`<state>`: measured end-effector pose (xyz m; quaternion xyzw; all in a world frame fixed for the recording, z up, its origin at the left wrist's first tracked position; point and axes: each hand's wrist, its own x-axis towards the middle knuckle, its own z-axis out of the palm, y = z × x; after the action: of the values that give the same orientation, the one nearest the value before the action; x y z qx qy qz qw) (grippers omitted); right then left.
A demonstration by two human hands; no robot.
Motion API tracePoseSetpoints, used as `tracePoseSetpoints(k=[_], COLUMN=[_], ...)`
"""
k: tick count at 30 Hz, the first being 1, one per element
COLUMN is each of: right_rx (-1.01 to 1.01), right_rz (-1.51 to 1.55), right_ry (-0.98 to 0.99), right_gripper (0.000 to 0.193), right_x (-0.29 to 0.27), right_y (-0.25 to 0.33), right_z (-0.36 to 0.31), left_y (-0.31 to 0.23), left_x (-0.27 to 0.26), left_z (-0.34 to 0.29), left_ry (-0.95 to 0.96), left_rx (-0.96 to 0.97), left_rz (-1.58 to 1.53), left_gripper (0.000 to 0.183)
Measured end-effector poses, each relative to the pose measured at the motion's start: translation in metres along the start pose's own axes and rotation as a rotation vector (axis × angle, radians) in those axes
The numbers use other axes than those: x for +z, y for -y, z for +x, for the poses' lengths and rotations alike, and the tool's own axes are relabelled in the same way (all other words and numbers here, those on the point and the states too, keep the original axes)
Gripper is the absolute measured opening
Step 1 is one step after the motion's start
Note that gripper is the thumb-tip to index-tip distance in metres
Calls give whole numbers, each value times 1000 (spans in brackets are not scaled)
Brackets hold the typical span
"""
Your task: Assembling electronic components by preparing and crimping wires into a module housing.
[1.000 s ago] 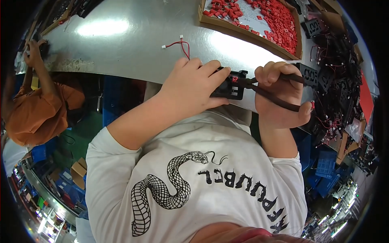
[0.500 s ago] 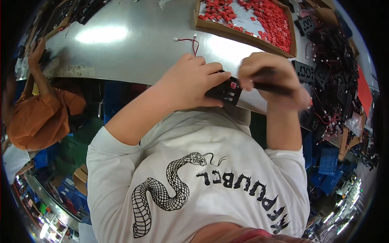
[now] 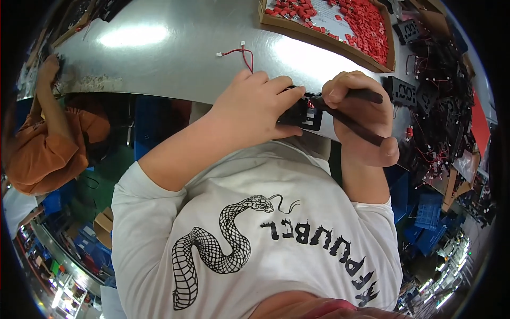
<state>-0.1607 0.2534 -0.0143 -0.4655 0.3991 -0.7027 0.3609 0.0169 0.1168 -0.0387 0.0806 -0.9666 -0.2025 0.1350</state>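
My left hand (image 3: 255,106) is closed around a black plastic housing (image 3: 312,124) at the near edge of the metal table, covering much of it. A small red part (image 3: 310,105) shows in the housing's uncovered right end. My right hand (image 3: 366,119) grips dark-handled pliers (image 3: 353,125), whose two handles stand apart. Their tip reaches the housing beside the red part; the jaws are too small to make out. Beyond my left hand, a thin red-and-black cable (image 3: 245,53) with white plugs lies on the table, its near end hidden by my fingers.
A shallow cardboard tray (image 3: 329,38) of small red parts stands at the far right of the table (image 3: 175,69). Black housings (image 3: 402,91) and tangled wires pile up on the right. A co-worker in an orange-brown top (image 3: 48,146) sits on the left.
My right hand has come slightly nearer and turned, and its fingers and the pliers' handles now show clearly apart. The pliers' tip now meets the housing. My left hand keeps its hold.
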Motion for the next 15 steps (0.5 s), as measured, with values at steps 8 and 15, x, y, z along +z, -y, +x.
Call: tracePoseSetpoints(k=[8,15], right_rx=[-129,169], right_rz=[86,46], right_ry=[342,515], right_gripper=[81,78], right_x=[-18,-16], right_y=[-9,5], right_z=[22,47], left_y=[3,16], left_x=[-1,-2], left_z=[2,9], left_ry=[10,58], left_rx=[51,150], left_rz=[24,-30], left_gripper=[68,68])
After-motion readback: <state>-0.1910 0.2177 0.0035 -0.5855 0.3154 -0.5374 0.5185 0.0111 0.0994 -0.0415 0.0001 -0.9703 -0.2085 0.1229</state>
